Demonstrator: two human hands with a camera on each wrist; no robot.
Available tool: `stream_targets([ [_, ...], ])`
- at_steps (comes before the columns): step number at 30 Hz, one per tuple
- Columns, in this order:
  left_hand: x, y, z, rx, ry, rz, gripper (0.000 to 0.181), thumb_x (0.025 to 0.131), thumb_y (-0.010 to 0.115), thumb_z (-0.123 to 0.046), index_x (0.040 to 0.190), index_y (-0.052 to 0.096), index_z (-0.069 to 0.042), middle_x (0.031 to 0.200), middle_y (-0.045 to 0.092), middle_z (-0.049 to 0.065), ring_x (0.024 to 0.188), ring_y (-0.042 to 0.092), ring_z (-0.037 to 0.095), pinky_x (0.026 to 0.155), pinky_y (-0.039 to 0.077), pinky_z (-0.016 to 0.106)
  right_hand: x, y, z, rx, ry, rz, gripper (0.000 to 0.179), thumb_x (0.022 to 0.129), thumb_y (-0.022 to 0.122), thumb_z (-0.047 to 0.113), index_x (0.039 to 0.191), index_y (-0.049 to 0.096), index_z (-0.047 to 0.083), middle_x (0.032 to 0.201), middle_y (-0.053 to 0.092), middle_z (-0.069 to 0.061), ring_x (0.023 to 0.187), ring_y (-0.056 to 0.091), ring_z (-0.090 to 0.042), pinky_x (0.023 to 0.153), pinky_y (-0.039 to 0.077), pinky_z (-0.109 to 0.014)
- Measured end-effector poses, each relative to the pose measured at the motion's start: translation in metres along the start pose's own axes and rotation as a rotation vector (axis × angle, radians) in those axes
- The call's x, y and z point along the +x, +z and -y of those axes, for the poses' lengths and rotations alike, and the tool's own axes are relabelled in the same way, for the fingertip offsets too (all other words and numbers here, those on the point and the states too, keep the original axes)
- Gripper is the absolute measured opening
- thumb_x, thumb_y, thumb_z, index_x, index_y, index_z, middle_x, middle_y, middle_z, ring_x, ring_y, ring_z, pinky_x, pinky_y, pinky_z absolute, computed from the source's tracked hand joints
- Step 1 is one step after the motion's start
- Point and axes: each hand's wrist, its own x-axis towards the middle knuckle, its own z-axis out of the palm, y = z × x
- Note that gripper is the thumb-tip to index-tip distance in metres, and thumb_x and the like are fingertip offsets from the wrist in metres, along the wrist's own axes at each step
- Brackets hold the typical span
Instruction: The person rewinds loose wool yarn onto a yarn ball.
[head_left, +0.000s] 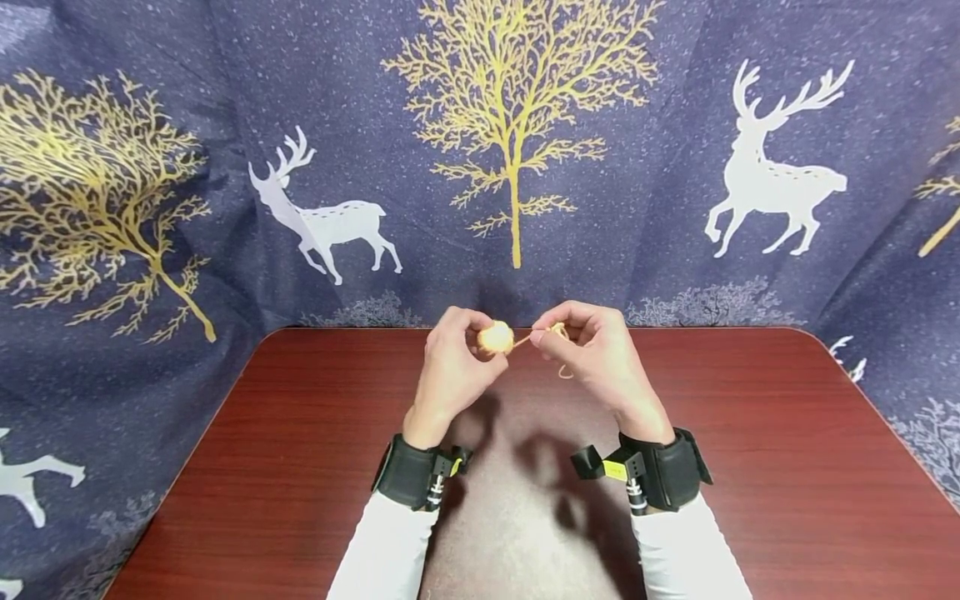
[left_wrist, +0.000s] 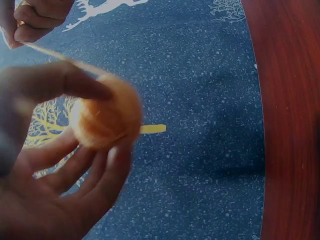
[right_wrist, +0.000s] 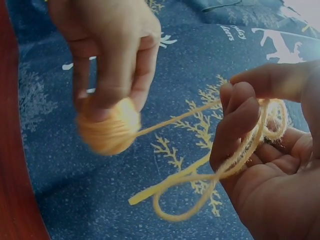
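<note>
A small ball of yellow-orange yarn (head_left: 496, 337) is held up above the far part of the table between the thumb and fingers of my left hand (head_left: 456, 358). From the ball a taut strand (right_wrist: 175, 119) runs across to my right hand (head_left: 600, 350), whose thumb and index finger pinch it. Loose loops of yarn (right_wrist: 182, 197) hang from the right hand and lie partly inside its palm. The left wrist view shows the ball (left_wrist: 107, 117) close up, with the thumb on one side and the fingertips on the other.
Beneath both hands is a reddish-brown wooden table (head_left: 300, 433) with a pale, worn-looking middle (head_left: 517, 517). Behind its far edge hangs a dark blue cloth (head_left: 480, 283) printed with white deer and golden trees. Black straps (head_left: 408, 471) carrying cameras circle both wrists.
</note>
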Motion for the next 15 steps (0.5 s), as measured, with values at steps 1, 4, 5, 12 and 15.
stream_targets([
  [1,-0.0003,-0.0006,0.0000,0.017,0.004,0.046,0.037,0.063,0.084,-0.003,0.096,0.067,-0.006,0.091,0.060,0.004,0.079,0.062,0.020,0.070,0.054,0.028,-0.0001,-0.0008,-0.0001,0.006,-0.008,0.008,0.008,0.089,0.073,0.008,0.095,0.072,0.004,0.071,0.065,-0.007,0.059,0.059,-0.016,0.047,0.052,-0.027],
  [4,-0.0004,-0.0025,0.0001,0.041,0.022,0.184,0.037,0.062,0.085,-0.004,0.094,0.068,-0.009,0.089,0.060,0.002,0.080,0.060,0.020,0.070,0.052,0.028,-0.0002,-0.0030,-0.0009,0.024,-0.028,0.035,0.007,0.089,0.073,0.006,0.095,0.072,0.002,0.074,0.067,-0.008,0.060,0.061,-0.014,0.047,0.053,-0.028],
  [5,-0.0004,-0.0033,0.0000,0.032,0.023,0.229,0.036,0.062,0.085,-0.004,0.093,0.068,-0.009,0.089,0.061,0.001,0.080,0.061,0.020,0.071,0.052,0.029,-0.0002,-0.0035,-0.0010,0.028,-0.033,0.044,0.007,0.089,0.073,0.006,0.095,0.072,0.002,0.075,0.067,-0.008,0.060,0.061,-0.013,0.047,0.053,-0.029],
  [12,0.0009,-0.0080,0.0007,-0.188,0.036,0.547,0.033,0.069,0.083,-0.003,0.099,0.070,-0.008,0.090,0.067,0.000,0.081,0.064,0.015,0.075,0.060,0.037,0.0000,-0.0052,-0.0015,0.075,-0.043,0.061,0.007,0.089,0.073,0.004,0.095,0.071,0.000,0.076,0.068,-0.009,0.058,0.060,-0.015,0.048,0.055,-0.033],
  [15,0.0014,-0.0104,0.0000,-0.332,0.042,0.683,0.035,0.071,0.080,0.001,0.104,0.070,-0.007,0.091,0.070,0.001,0.083,0.067,0.015,0.077,0.062,0.036,0.0004,-0.0060,-0.0023,0.106,-0.050,0.054,0.007,0.089,0.072,0.002,0.094,0.071,-0.002,0.075,0.067,-0.008,0.055,0.058,-0.014,0.048,0.055,-0.031],
])
